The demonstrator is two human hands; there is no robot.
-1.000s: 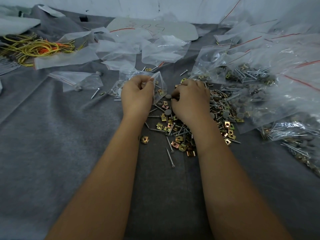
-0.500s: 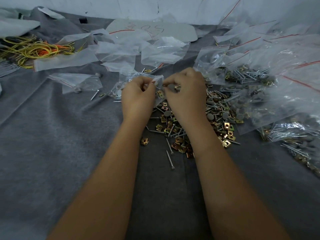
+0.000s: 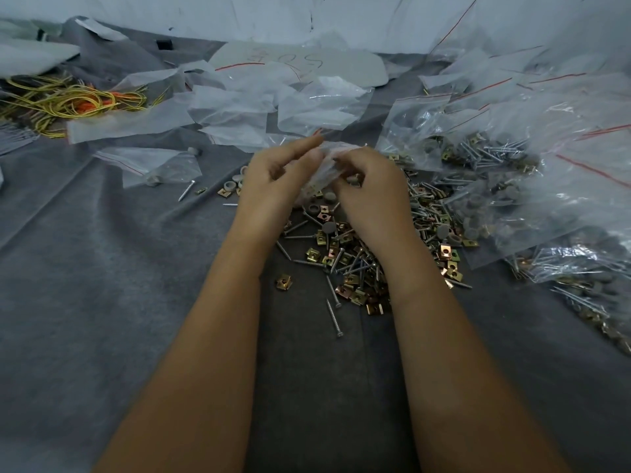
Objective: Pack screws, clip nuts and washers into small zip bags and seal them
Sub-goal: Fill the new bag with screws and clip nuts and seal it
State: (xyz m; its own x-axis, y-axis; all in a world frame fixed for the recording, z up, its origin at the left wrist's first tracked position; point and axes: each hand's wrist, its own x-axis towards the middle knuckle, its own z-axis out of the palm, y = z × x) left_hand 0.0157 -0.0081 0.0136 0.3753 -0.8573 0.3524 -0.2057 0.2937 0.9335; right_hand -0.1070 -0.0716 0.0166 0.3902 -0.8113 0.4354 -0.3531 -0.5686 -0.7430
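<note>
A grey cloth (image 3: 102, 268) covers the whole worktop, with bare stretches at the left and along the near edge on both sides of the forearms. At the right, large clear bags (image 3: 512, 158) with red zip lines hold screws, clip nuts and grey washers mixed together. Empty zip bags (image 3: 239, 107) lie flat across the far middle, and just left of them a tangle of yellow and orange wire (image 3: 68, 104). A loose heap of screws, clip nuts and washers (image 3: 345, 254) lies under and between the wrists. Above the heap, the small zip bag (image 3: 324, 169) hangs between both hands: the left hand (image 3: 273, 179) grips one side with thumb against curled fingers, forefinger straight, and the right hand (image 3: 372, 186) pinches the other side. What the bag holds cannot be made out.
</note>
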